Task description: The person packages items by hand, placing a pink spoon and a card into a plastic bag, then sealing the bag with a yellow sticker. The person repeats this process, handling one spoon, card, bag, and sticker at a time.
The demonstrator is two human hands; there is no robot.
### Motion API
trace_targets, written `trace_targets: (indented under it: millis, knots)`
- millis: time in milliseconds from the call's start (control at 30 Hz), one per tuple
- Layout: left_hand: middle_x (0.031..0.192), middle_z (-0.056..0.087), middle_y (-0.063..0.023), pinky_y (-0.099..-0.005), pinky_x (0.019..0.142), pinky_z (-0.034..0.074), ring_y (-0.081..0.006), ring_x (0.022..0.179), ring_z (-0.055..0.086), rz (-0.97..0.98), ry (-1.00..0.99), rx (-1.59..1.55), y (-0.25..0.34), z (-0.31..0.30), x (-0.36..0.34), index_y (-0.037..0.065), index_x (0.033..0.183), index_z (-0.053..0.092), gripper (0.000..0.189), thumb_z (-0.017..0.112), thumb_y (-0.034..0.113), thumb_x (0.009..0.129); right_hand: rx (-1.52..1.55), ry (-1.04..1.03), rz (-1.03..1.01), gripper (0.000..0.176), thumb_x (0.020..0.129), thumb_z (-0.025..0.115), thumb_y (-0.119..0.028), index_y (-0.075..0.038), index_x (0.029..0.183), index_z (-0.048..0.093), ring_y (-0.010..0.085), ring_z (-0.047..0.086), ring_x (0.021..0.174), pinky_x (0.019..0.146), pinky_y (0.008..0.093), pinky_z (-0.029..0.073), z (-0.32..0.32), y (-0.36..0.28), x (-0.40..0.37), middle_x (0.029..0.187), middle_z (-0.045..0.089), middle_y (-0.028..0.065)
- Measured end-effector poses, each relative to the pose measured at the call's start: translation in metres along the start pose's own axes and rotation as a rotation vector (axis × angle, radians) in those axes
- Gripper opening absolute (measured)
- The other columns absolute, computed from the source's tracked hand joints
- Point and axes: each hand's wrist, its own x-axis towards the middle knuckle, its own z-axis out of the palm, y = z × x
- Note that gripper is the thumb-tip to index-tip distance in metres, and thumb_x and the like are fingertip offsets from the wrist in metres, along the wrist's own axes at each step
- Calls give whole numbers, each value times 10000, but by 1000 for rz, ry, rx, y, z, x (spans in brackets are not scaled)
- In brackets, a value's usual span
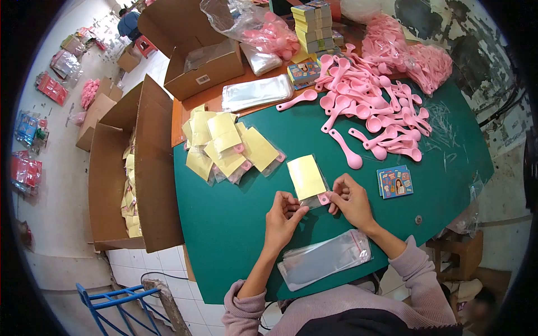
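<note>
A clear plastic packet with a yellow card [306, 177] lies on the green table, a pink spoon handle [324, 198] showing at its lower end. My left hand [284, 215] pinches the packet's lower left edge. At its lower right corner, by the spoon handle, my right hand [351, 201] is closed on the packet. Empty clear bags [325, 260] are stacked below my hands. To the right sits a small stack of blue printed cards [395, 182]. Filled packets with yellow cards [224, 143] form a pile at the upper left.
Loose pink spoons [364, 106] are heaped at the back right, near bagged spoons [386, 45]. Behind are card stacks [312, 28], clear bags [256, 93] and an open carton [207, 75]. A tall carton [159, 168] of packets adjoins the left edge. A person [128, 23] is far back.
</note>
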Motion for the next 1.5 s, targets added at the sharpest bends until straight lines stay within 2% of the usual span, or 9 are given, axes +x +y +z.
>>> trace_targets:
  millis: [233,400,467,600,633,867,1067,1300,1500]
  knots:
    - [967,608,-59,-209,638,457,-84,782,562,34,-112,22,13,-8,10,30,1082,540,319,655,79,789,-23,-58,23,210,838,543,-51,-10,1043,569,107,593,553,469,230,469,-1,-4,2,664,574,43]
    - [1059,595,-100,-268,687,470,-170,852,584,119,92,250,57,-34,23,56,1182,516,460,681,143,761,-731,109,-525,257,775,621,-131,-35,1007,565,225,584,676,585,330,471,-18,-21,44,772,553,89]
    - [1064,548,-119,-351,787,454,-252,932,548,569,576,1182,72,-30,18,49,1099,547,376,677,152,762,-957,264,-733,271,759,638,-133,-37,999,557,244,577,704,595,344,474,-22,-24,62,810,544,92]
    - [1022,510,-150,-366,792,441,-301,953,524,390,-334,681,42,16,-23,42,1005,540,373,708,179,701,-1330,285,-528,309,735,631,-87,-20,1018,526,292,581,770,641,383,487,-27,-6,85,892,526,144]
    - [963,521,-140,-363,759,452,-286,916,539,410,-373,725,35,29,-34,42,989,538,357,706,159,696,-1341,219,-420,329,729,624,-71,-12,1036,520,299,586,793,649,390,491,-27,-4,88,907,526,158]
    - [760,599,-73,-297,606,486,-193,677,614,290,-469,397,23,31,-29,23,900,521,251,686,81,719,-933,280,-607,364,748,559,0,0,1104,481,243,614,728,584,345,491,-32,-46,42,879,575,141]
    - [774,650,-67,-248,634,499,-133,682,641,113,-477,287,34,19,-24,5,839,534,202,684,108,752,-76,154,-266,222,831,545,-28,0,1048,508,103,582,675,599,249,481,-37,-64,-27,734,579,64]
    - [887,659,-140,-283,741,512,-172,877,630,-39,-442,-143,32,-2,-11,11,848,441,159,577,92,862,-629,57,-323,194,786,615,-43,7,962,550,97,611,645,557,240,490,-43,-42,-52,743,605,65]
    - [908,650,-163,-240,717,516,-176,849,643,-221,-440,-239,40,-6,-12,4,950,474,190,613,42,825,-121,275,-321,187,780,635,-6,27,946,556,104,606,650,578,229,494,-31,-52,-47,732,601,69]
